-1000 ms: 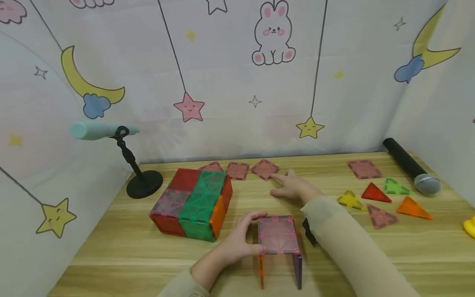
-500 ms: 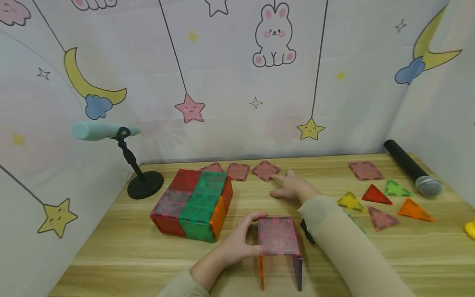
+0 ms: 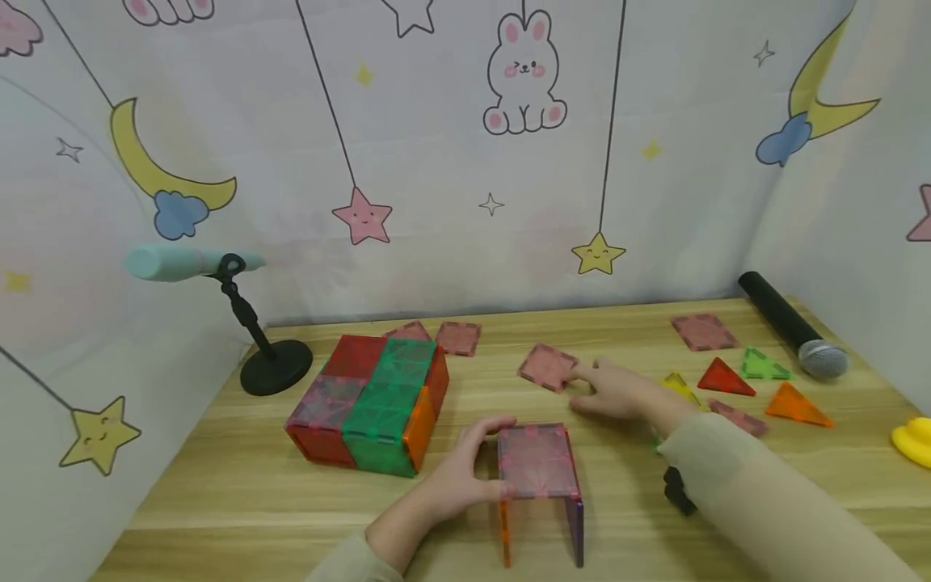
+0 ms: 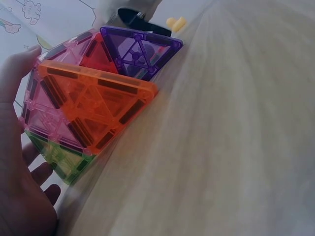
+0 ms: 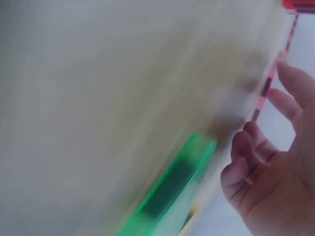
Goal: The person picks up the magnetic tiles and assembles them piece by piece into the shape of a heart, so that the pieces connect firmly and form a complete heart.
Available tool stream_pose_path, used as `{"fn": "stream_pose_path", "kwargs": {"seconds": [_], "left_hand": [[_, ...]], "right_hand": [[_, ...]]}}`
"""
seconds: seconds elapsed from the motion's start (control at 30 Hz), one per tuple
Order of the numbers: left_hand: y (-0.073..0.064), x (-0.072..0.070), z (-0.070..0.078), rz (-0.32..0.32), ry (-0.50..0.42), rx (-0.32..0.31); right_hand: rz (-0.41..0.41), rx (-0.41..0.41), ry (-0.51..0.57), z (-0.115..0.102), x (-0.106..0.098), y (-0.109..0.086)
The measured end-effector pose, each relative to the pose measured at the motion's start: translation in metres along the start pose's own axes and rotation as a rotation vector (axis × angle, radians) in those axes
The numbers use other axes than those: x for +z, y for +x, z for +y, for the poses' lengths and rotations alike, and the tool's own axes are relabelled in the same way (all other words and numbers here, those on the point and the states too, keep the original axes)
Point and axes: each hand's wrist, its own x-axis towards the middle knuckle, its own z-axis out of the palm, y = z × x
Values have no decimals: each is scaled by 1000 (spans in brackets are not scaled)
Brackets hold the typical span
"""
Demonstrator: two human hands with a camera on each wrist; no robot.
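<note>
My left hand (image 3: 454,478) grips small box (image 3: 538,462). Right hand (image 3: 614,391), fingers apart, touches pink square (image 3: 547,367). Fetching step, I guess; next needs firm pinch.

Your left hand (image 3: 458,477) grips a small upright structure (image 3: 538,457): translucent pink square top (image 3: 534,467), orange triangle (image 4: 101,101) and purple triangle (image 4: 140,53) at its sides. Beyond it, your right hand (image 3: 618,392) touches a flat-lying pink square tile (image 3: 545,367).

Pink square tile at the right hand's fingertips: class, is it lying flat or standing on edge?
Lying flat: in the head view, the pink square tile shows its broad face upward, with the right hand at its corner.
</note>
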Motion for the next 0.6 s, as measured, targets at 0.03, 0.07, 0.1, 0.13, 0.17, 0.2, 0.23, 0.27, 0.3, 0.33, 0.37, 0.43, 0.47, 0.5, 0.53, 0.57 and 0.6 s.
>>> {"fn": "stream_pose_path", "kwargs": {"seconds": [0.03, 0.07, 0.1, 0.13, 0.17, 0.2, 0.23, 0.27, 0.3, 0.33, 0.37, 0.43, 0.47, 0.5, 0.53, 0.57, 0.6], "left_hand": [[0, 1, 0, -3, -5, 0], [1, 2, 0, -4, -6, 3], [1, 3, 1, -3, -11, 3], [1, 3, 1, 0, -18, 2], [1, 3, 1, 3, -22, 2], [1, 4, 1, 5, -25, -1], [0, 3, 1, 8, -24, -1], [-1, 2, 1, 12, -20, -3], [-1, 2, 0, 12, -23, -9], [-1, 2, -1, 10, -22, -12], [-1, 2, -1, 8, -19, -12], [-1, 3, -2, 4, -17, -8], [-1, 3, -2, 2, -20, -8], [-1, 3, -1, 0, -19, -5], [0, 3, -1, -1, -18, 0], [-1, 2, 0, 0, -14, 5], [-1, 2, 1, 2, -13, 8]], "right_hand": [[0, -5, -4, 3, 0, -7], [0, -7, 2, 6, -1, -13], [3, -10, 17, 8, -1, -18], [14, -14, 30, 10, -1, -22], [24, -18, 40, 11, -1, -24], [36, -20, 48, 11, -1, -26], [50, -27, 52, 11, 0, -24], [61, -27, 59, 10, 1, -23], [71, -25, 59, 9, 2, -20], [76, -17, 62, 8, 4, -18], [78, -12, 63, 8, 5, -16], [82, -4, 69, 8, 7, -13], [82, 5, 76, 8, 8, -13], [87, 10, 78, 9, 9, -14], [92, 14, 78, 9, 9, -14], [100, 12, 69, 9, 9, -15], [113, 8, 54, 8, 9, -15]]}}
